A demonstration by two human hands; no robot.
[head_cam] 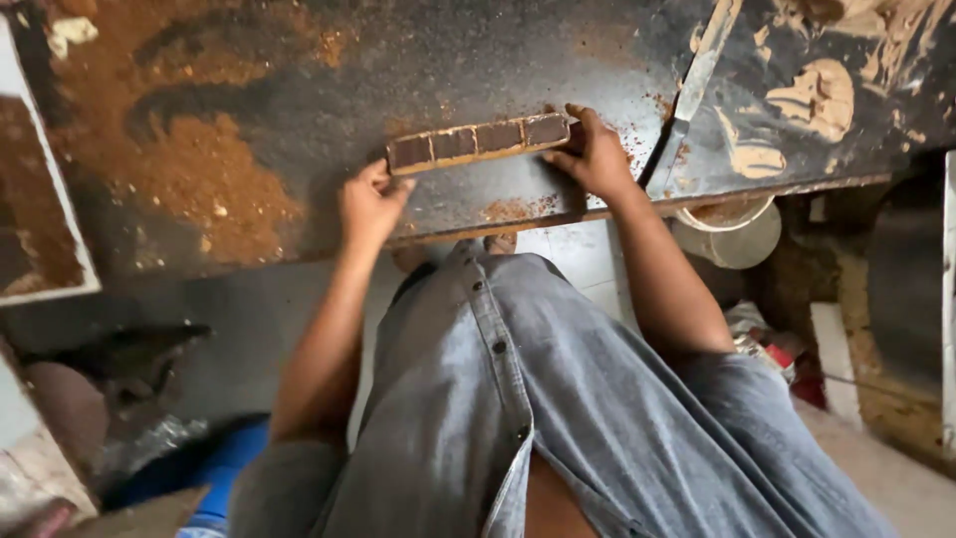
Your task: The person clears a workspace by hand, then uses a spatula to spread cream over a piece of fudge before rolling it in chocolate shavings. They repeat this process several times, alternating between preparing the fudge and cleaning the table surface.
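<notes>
Wooden mould [480,141], long and four-celled, lay on the dark worktable [299,110]; left hand [370,204] gripped its left end, right hand [595,156] clasped its right end.

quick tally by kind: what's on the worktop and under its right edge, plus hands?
Hands: 2, left hand and right hand, one at each end of the mould
Long wooden mould with dark compartments: 1
Flat scraper blade on the worktop: 1
Pale bucket below the edge: 1
Total: 5
</notes>
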